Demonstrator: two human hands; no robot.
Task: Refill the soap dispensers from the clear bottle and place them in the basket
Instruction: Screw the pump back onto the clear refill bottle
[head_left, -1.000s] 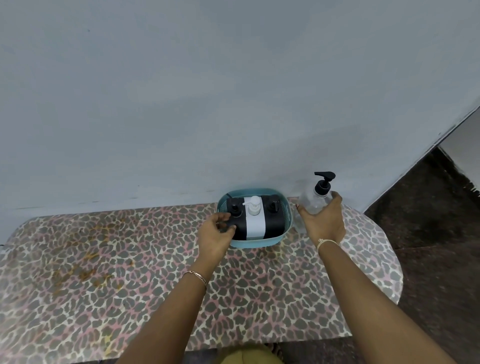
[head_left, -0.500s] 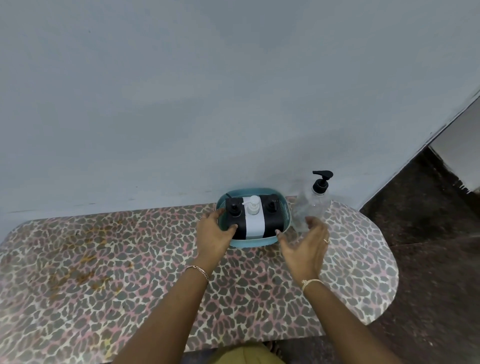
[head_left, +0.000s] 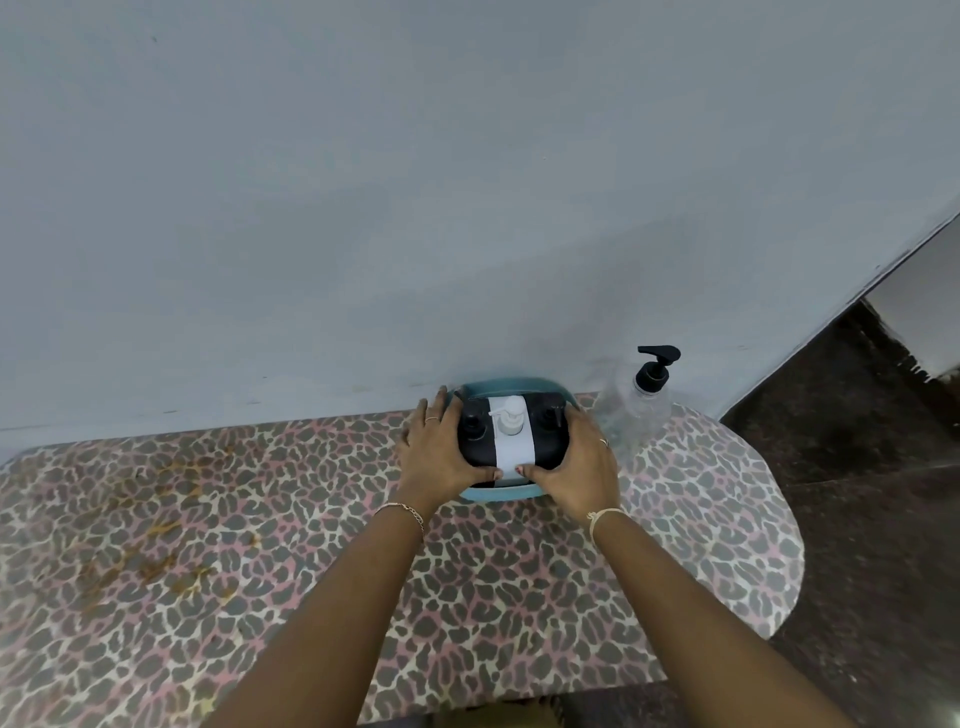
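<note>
A teal basket (head_left: 511, 385) stands against the wall on the leopard-print table (head_left: 260, 545). Inside it stand three dispensers side by side: a black one (head_left: 475, 441) at left, a white one (head_left: 514, 441) in the middle, a black one (head_left: 550, 436) at right. My left hand (head_left: 439, 452) grips the basket's left side, its thumb on the front rim. My right hand (head_left: 576, 465) grips the right side the same way. The clear bottle (head_left: 647, 402) with a black pump stands upright to the right of the basket, apart from both hands.
The grey wall (head_left: 467, 208) rises directly behind the basket. The table's rounded right end (head_left: 769, 519) drops off to a dark floor (head_left: 872, 493). Brown stains (head_left: 156, 530) mark the tabletop at left.
My right hand let go of the clear bottle, swung left and took hold of the basket's right side. My left hand shifted from the left dispenser to the basket's left side.
</note>
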